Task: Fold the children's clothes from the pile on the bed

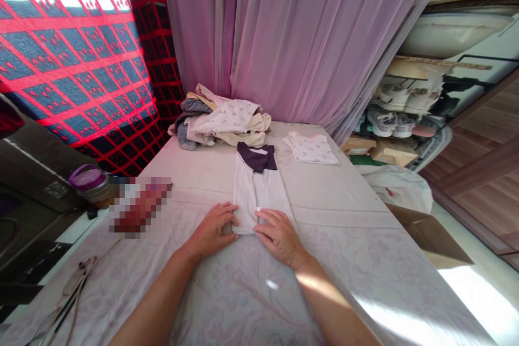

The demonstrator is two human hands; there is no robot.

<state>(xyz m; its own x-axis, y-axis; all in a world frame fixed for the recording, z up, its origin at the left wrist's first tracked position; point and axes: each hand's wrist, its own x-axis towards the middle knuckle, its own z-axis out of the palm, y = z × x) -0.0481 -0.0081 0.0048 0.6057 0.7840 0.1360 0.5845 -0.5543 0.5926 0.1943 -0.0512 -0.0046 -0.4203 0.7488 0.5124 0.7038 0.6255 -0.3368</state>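
A white garment [265,189] with a dark purple top part [257,157] lies flat and narrow on the bed-like surface, its hem toward me. My left hand [214,230] touches the left side of that hem, the thumb apart from the curved fingers. On the right part of the hem rests my right hand [279,235], its fingers spread on the cloth. Whether any fabric is pinched under the right fingertips is hard to see. Beyond the garment is a heap of crumpled clothes [227,119], and to its right a folded white printed garment [312,147].
A patterned sheet [243,303] covers the surface. Cables [77,292] and a blurred-out object [140,208] lie at left, near a purple-lidded bucket [87,178]. Pink curtains [292,38] hang behind. Shelves with shoes [391,123] and a cardboard box [430,238] stand right.
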